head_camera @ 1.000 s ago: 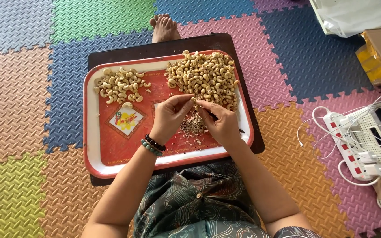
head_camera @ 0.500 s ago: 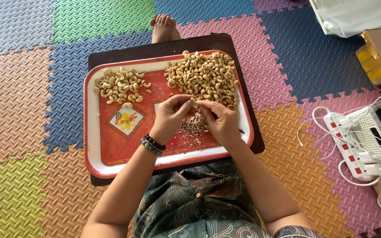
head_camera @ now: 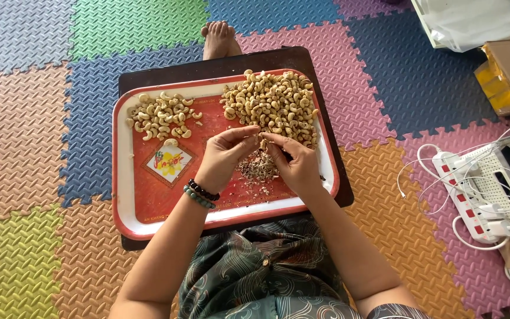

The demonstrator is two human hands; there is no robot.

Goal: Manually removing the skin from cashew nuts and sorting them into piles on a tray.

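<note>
Our 2 hands, left (head_camera: pixel 222 156) and right (head_camera: pixel 295 162), pinch 1 cashew (head_camera: pixel 260 139) over the skins (head_camera: pixel 257 166) on the tray (head_camera: pixel 122 183).

Cashew pinched between left hand (head_camera: pixel 222 156) and right hand (head_camera: pixel 295 162) staying too small to make out, right hand covering part of the husk scraps (head_camera: pixel 257 166), power strip (head_camera: pixel 473 192) running off the right edge

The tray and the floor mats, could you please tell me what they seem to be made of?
The tray looks like hard plastic, possibly melamine: a smooth, slightly glossy red face with a printed picture and a raised pale rim. Enamelled metal cannot be ruled out. The floor mats look like soft foam: matte coloured squares with an embossed texture and toothed edges that lock together like puzzle pieces.
</note>
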